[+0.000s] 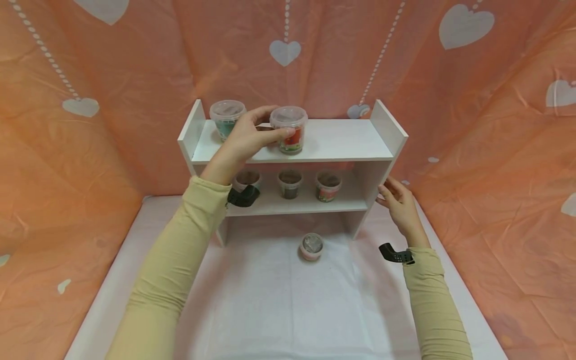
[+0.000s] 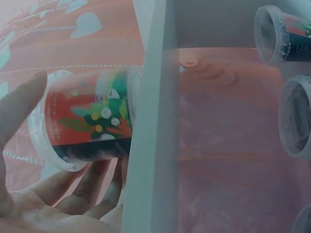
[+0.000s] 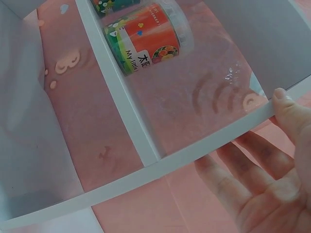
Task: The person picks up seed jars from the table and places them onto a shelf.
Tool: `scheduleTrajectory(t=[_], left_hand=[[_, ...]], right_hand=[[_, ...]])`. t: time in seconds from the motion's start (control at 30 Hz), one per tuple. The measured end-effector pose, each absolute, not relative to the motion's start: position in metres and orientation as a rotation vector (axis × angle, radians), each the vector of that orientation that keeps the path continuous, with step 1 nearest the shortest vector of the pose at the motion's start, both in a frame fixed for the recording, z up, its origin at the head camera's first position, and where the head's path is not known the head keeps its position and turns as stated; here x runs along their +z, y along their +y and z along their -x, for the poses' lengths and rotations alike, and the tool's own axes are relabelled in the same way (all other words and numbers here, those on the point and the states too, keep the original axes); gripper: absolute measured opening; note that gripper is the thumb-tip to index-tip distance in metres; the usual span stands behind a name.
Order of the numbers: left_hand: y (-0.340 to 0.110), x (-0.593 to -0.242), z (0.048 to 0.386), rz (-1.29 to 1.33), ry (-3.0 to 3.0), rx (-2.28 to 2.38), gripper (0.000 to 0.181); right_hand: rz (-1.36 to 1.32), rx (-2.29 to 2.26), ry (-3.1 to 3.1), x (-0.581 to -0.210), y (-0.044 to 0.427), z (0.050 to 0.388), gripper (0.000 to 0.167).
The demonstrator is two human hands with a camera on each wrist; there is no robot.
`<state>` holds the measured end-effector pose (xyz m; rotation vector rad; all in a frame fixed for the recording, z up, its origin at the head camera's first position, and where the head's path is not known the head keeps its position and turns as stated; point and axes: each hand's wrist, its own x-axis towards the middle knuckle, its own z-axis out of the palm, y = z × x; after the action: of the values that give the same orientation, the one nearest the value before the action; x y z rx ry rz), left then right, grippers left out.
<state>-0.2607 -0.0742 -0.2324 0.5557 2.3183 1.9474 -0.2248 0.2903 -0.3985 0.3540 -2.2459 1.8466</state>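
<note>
My left hand (image 1: 247, 132) holds a clear plastic tub (image 1: 294, 140) with a transparent lid and a red and green label, thumb on one side and fingers on the other. That tub is at the top board of a small white shelf unit (image 1: 346, 140); its base is partly hidden in the left wrist view, and I cannot tell whether it bears on the board. A green-labelled tub (image 1: 225, 125) stands left of it, partly behind the hand. My right hand (image 1: 400, 207) grips the unit's right side panel (image 3: 194, 153), thumb at the front edge and fingers along the outer face.
Three more tubs stand on the middle board, including a dark one (image 1: 290, 186) and a red-labelled one (image 1: 327, 187). Another lidded tub (image 1: 311, 247) sits on the white tablecloth (image 1: 288, 310) before the unit. Orange curtains (image 1: 112, 150) with hearts hang around the table.
</note>
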Motion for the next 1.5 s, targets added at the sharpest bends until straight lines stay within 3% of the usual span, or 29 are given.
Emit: scheduleTrajectory(t=[0.43,1.5], left_hand=[[-0.068,-0.233,0.265,-0.481,2.327,1.985,0.063],[-0.068,-0.237,0.255,-0.439,2.351,2.011,0.08]], right_hand=[[-0.338,1.837,-2.254,-0.399,0.291,0.225,0.053],[-0.328,1.838,-2.243,-0.4,0.29,0.223,0.053]])
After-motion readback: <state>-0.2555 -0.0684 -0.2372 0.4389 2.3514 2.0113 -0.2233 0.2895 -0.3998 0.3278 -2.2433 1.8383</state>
